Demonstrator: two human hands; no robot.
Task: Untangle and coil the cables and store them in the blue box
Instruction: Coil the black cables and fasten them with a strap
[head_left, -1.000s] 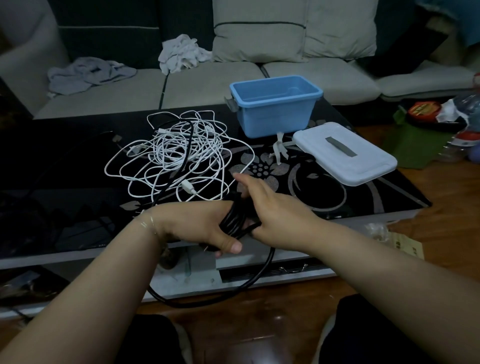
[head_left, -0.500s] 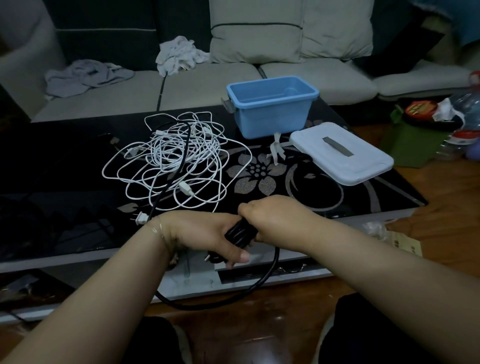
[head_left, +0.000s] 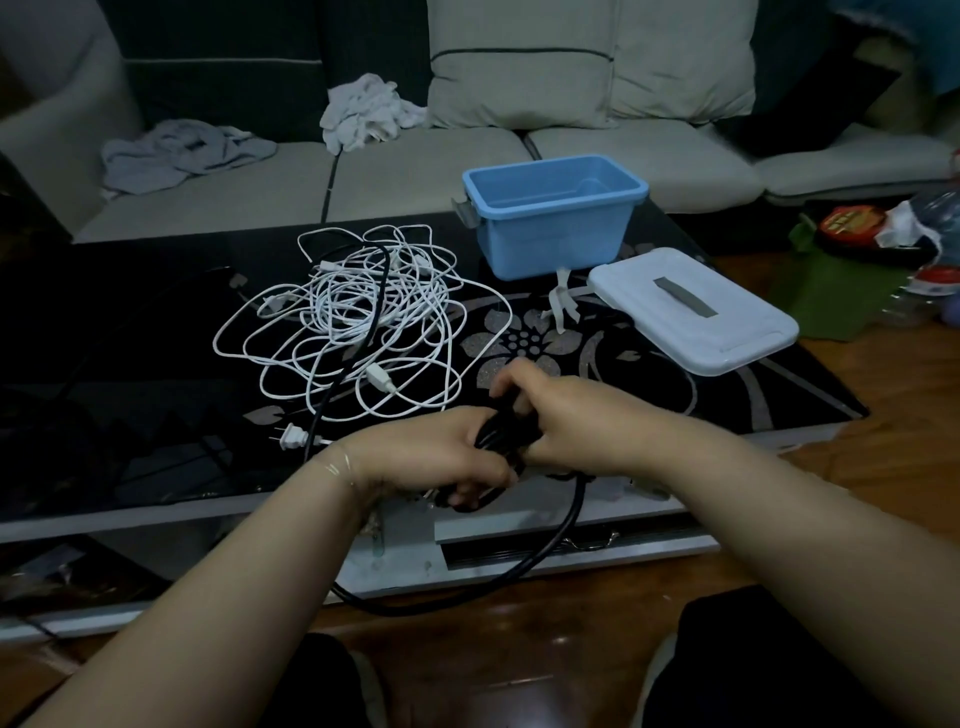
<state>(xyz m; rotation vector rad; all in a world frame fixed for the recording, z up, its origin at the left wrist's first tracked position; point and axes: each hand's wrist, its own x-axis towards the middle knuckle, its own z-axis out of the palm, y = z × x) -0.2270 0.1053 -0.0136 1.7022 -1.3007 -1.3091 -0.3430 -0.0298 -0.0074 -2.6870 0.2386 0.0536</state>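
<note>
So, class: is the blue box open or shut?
Open. The box shows its bare inside, and its lid lies flat on the table beside it.

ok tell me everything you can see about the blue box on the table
The blue box is a rectangular tub of light blue plastic with a rolled rim and a grey latch on its left end. It stands upright and open at the far side of the black glass table, nothing visible inside. Its white lid lies on the table to its right. Neither hand touches it.
</note>
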